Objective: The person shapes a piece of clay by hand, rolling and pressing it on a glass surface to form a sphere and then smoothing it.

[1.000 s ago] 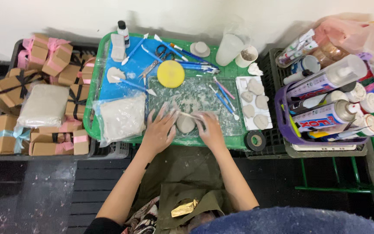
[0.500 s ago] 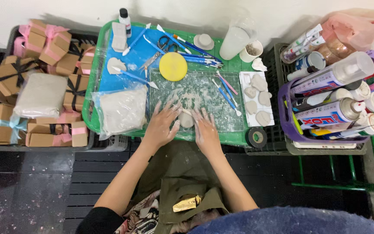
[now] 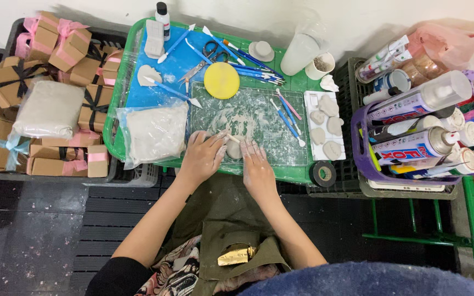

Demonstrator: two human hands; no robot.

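The left hand (image 3: pixel 201 159) holds a thin white stick (image 3: pixel 230 137) pinched in its fingers. The right hand (image 3: pixel 257 167) lies flat and open, fingertips touching a small grey clay piece (image 3: pixel 235 149). The piece rests on the dusty cutting mat (image 3: pixel 270 123) in the green tray (image 3: pixel 117 93). A clear bag of clay (image 3: pixel 152 131) lies just left.
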